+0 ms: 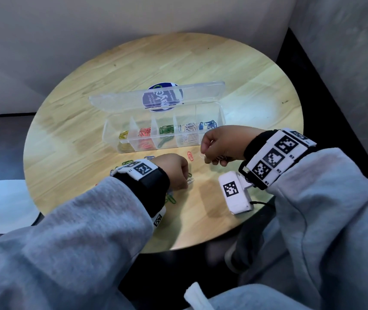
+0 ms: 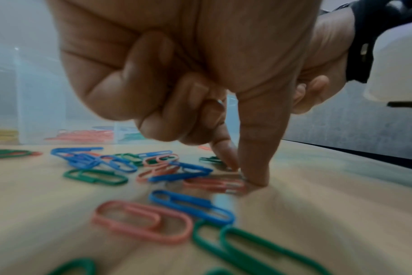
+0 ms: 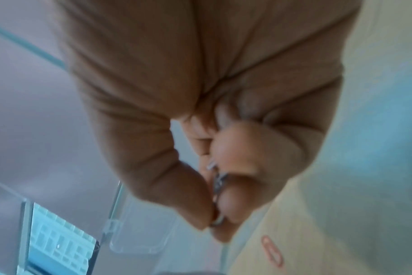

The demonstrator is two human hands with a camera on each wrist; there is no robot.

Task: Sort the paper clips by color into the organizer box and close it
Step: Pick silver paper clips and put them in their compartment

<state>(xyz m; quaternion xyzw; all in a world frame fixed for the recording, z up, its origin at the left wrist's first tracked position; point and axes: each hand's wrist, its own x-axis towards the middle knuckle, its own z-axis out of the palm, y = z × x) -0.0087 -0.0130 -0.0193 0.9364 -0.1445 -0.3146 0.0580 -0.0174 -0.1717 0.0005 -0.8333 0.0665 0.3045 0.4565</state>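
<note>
The clear organizer box (image 1: 111, 136) stands open on the round wooden table (image 1: 201, 63), its lid (image 1: 120, 100) tilted back. Its compartments hold yellow, red, green, white and blue clips. My left hand (image 1: 186, 182) is down on the table in front of the box; thumb and forefinger (image 2: 245, 174) pinch a white clip (image 1: 191, 181) lying among loose clips (image 2: 191, 206). My right hand (image 1: 205, 156) hovers by the box's front right corner, pinching white clips (image 3: 218, 186) between thumb and forefinger. A red clip (image 1: 189, 155) lies between the hands.
Several blue, green and pink clips (image 2: 141, 221) are scattered under and left of my left wrist. The right wrist camera (image 1: 234, 193) hangs over the near table edge. A white flat base (image 1: 4, 206) sits off the table to the left. Walls close in behind.
</note>
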